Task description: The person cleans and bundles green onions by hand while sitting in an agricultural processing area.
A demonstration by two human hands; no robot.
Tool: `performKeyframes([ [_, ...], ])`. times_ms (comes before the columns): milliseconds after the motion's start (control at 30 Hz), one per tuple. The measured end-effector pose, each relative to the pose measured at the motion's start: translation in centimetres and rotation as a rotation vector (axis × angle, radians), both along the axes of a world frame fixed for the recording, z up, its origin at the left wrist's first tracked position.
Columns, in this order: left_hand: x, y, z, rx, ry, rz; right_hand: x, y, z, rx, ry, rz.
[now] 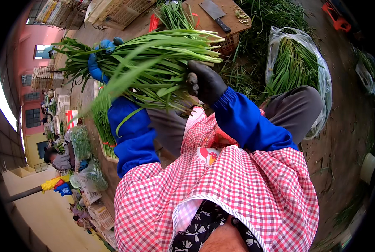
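A thick bunch of garlic chives, long flat green leaves with pale stem ends, lies crosswise in front of me, off the ground. My left hand, in a blue glove with dark fingertips, wraps around the leafy end. At the lower edge near the pale ends is my right hand in a black glove, its fingers curled against the chives; what lies inside the curl is partly hidden. One leaf in front of the bunch is smeared by motion. Another loose leaf droops over my left sleeve.
Beyond the bunch, a cleaver lies on a wooden board beside more chives. Loose greens cover the ground. A clear plastic bag of chives stands right. Bundled chives lie left; people and crates are farther off.
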State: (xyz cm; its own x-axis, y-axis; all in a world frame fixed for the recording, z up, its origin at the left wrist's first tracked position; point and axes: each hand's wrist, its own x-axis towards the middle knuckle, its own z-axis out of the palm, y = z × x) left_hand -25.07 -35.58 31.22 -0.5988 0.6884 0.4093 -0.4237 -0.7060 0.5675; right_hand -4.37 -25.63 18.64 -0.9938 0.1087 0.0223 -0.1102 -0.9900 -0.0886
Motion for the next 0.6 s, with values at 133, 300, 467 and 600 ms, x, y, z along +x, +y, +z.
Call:
performKeyframes([
  [133,-4.4,-1.3,-1.5,-0.058,-0.383,0.032,2.1,-0.5,-1.4,0.13,0.02,0.137],
  [300,-3.0,-1.0,-2.9,-0.163,-0.182,0.191,4.7,2.0,-1.2,0.515,-0.1,0.215],
  [467,-1.2,-0.8,-3.1,-0.184,-0.078,0.05,6.7,4.5,-3.1,0.825,-0.106,0.22],
  [600,-5.3,-1.8,-4.2,-0.221,-0.103,0.134,9.9,8.6,-7.3,1.607,-0.353,0.418],
])
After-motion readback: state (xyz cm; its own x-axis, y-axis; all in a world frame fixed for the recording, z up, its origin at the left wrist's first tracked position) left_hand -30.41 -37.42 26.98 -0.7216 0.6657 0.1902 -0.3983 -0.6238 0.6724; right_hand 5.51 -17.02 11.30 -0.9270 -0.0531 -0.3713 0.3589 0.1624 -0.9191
